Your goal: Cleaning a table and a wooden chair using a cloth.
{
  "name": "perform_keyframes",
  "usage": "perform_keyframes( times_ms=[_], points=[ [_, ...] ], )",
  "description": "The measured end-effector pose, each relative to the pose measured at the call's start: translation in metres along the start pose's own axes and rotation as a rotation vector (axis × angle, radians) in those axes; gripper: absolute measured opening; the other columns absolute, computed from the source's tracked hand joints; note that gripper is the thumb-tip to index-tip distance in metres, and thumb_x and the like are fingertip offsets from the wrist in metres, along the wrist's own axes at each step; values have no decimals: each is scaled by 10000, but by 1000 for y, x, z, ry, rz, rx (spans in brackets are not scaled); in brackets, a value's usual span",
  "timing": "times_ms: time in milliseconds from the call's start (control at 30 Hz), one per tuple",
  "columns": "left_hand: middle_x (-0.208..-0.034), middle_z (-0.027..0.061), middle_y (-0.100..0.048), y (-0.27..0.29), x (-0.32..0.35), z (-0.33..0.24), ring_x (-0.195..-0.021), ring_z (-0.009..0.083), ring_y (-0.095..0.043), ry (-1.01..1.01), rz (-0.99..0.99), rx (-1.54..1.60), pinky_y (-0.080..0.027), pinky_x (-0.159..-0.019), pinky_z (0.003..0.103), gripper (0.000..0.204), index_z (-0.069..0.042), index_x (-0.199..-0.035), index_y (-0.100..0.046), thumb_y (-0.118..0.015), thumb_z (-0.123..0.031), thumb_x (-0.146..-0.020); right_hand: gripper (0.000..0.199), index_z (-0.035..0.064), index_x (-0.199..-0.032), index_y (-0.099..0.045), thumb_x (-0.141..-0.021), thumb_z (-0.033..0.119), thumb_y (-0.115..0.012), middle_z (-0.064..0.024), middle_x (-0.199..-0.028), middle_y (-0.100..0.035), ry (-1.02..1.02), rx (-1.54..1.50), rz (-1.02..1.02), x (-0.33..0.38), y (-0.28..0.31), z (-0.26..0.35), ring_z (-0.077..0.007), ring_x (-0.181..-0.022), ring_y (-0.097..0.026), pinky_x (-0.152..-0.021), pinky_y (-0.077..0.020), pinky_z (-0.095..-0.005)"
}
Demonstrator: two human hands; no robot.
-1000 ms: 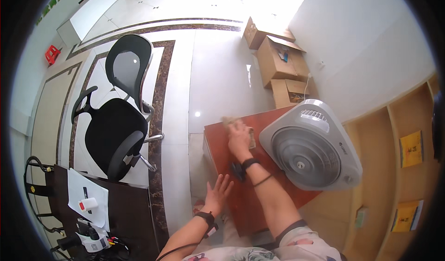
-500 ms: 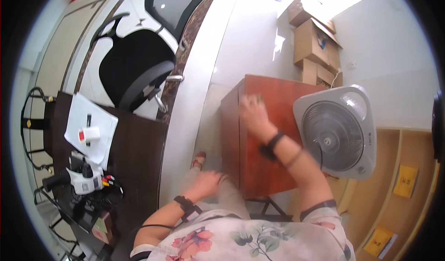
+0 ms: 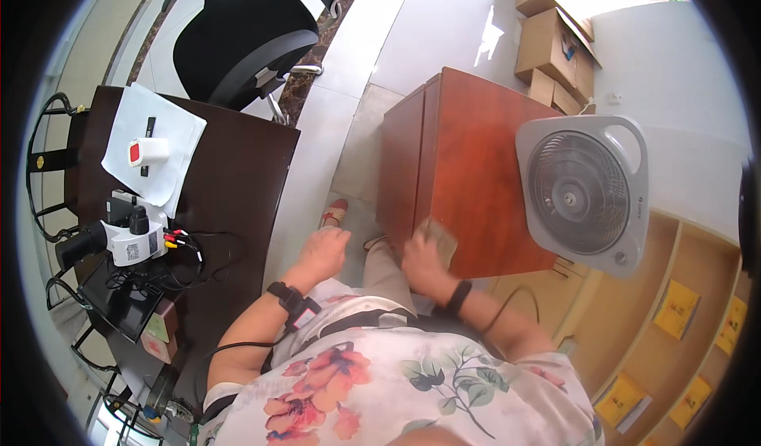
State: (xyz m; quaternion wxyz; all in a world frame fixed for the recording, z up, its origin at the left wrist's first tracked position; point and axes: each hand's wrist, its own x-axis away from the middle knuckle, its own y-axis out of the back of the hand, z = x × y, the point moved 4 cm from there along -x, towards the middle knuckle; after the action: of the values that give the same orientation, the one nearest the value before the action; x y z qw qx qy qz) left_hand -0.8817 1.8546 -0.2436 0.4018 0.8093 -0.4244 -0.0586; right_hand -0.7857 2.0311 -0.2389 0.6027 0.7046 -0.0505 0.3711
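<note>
A reddish-brown wooden cabinet [image 3: 483,192] stands in front of me, a little to the right. My right hand [image 3: 424,265] is at the near left corner of its top, closed on a small olive-tan cloth [image 3: 441,241] that looks slightly blurred. The cloth lies against the cabinet's edge; its far side is partly hidden by my fingers. My left hand [image 3: 323,253] hovers over my lap, left of the cabinet, its fingers curled in with nothing visible in them. A grey box fan [image 3: 583,196] rests at the right side of the cabinet top.
On the left is a dark desk [image 3: 238,160] with papers [image 3: 127,188], a white-and-black device [image 3: 135,240] and tangled cables. A black office chair [image 3: 246,38] stands beyond it. Cardboard boxes [image 3: 555,53] are stacked behind the cabinet. A pale wooden shelf [image 3: 634,319] holds yellow packets at right.
My right hand has come back toward me from the middle of the cabinet top to its near corner. My left hand has lifted slightly from my leg. The whole view has shifted.
</note>
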Motion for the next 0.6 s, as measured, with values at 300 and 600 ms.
perform_keyframes(
  times_ms=[300, 600],
  points=[
    [-855, 167, -562, 14, -35, 4, -784, 359, -551, -103, 105, -55, -456, -687, 443, 215, -22, -934, -530, -508, -49, -722, 396, 50, -1057, -603, -664, 14, -582, -110, -1131, -552, -127, -1725, -157, 67, 23, -88, -219, -1093, -500, -934, -368, -291],
    [-911, 180, -571, 21, -49, -17, -829, 353, -554, -144, 231, -83, -453, -729, 438, 277, -10, -998, -538, -525, -60, -725, 518, -4, -1246, -422, -771, 144, -565, -231, -1318, -367, -1000, -928, -868, 107, -47, -147, -353, -1226, -347, -1011, -288, -403]
  ],
)
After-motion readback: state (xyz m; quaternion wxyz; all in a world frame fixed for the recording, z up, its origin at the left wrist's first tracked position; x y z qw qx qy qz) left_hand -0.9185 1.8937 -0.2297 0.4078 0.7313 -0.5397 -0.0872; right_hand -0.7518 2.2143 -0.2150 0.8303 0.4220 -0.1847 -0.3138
